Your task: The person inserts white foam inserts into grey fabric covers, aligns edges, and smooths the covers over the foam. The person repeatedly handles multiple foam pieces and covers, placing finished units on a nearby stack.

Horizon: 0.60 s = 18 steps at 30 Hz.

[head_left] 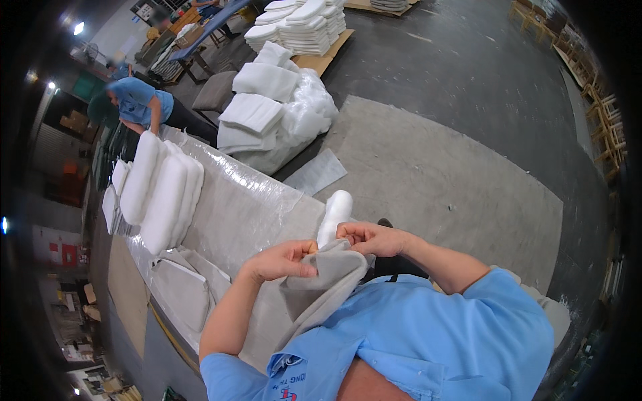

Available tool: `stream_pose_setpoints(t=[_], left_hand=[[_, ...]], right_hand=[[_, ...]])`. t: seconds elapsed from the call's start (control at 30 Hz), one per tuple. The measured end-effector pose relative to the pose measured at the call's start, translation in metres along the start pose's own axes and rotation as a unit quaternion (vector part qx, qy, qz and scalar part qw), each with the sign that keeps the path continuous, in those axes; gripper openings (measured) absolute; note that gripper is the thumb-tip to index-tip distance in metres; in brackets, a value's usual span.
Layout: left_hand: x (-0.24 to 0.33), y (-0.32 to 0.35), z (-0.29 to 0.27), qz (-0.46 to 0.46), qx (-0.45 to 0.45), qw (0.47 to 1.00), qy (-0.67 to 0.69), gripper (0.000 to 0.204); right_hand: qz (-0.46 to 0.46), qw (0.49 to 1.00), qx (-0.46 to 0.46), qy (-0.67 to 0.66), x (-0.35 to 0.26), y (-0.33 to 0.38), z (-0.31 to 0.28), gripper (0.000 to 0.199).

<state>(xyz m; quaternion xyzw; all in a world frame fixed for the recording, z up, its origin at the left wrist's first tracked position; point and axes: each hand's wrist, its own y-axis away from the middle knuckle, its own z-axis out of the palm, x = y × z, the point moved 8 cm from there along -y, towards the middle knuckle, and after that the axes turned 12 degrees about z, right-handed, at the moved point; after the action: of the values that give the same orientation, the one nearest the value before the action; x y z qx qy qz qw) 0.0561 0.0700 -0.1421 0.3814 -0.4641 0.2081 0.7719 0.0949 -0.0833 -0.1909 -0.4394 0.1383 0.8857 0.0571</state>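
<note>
Close to my body, a grey fabric cover [326,275] hangs bunched between my two hands. My left hand [284,260] pinches its upper left edge, thumb against bent fingers. Curled fingers of my right hand [376,239] grip the top edge on the other side. Just beyond the hands, a white padded cushion piece [335,212] sticks up; its lower end is hidden behind the hands and cover, so I cannot tell whether it is inside. Folded grey covers [184,287] lie on the table to the left of my left forearm.
White cushion pads [170,197] are stacked at the table's far left, on plastic sheeting [251,175]. Past the table stands a plastic-wrapped pile of white pads [261,113]. A co-worker in a blue shirt [139,100] leans at the table's far end. Wooden chair frames [605,120] line the right side.
</note>
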Motion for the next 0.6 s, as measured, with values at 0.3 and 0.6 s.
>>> stream_pose_setpoints(t=[0.3, 0.6], left_hand=[[0.029, 0.008, -0.059, 0.002, 0.155, 0.940, -0.304, 0.026], [0.025, -0.061, -0.057, 0.029, 0.129, 0.991, 0.001, 0.022]], right_hand=[[-0.105, 0.975, 0.148, 0.125, -0.016, 0.002, -0.005, 0.022], [-0.184, 0.914, 0.293, 0.213, -0.033, 0.015, -0.007, 0.029]])
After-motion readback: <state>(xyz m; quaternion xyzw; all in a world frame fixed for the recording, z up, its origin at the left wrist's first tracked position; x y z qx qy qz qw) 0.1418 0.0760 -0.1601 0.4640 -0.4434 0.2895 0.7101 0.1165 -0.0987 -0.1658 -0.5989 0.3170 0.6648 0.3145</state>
